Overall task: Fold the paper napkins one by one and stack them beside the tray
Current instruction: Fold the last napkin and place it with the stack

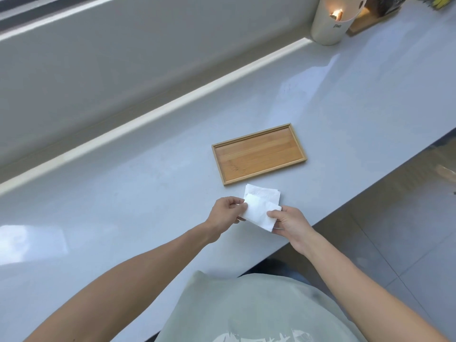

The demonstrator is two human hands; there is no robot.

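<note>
A shallow wooden tray [259,154] lies on the pale grey counter, with nothing on it. Just in front of its near edge sits a small stack of folded white napkins [265,191]. Both hands hold one folded white napkin [259,213] slightly above and in front of that stack. My left hand [227,213] pinches its left edge between thumb and fingers. My right hand [287,222] grips its right end, thumb on top. The held napkin covers the stack's near part.
The counter's front edge [345,206] runs diagonally just right of my right hand, with tiled floor below. A white cylindrical container [330,23] and a wooden block stand at the far right end. A raised ledge [148,114] borders the counter's back.
</note>
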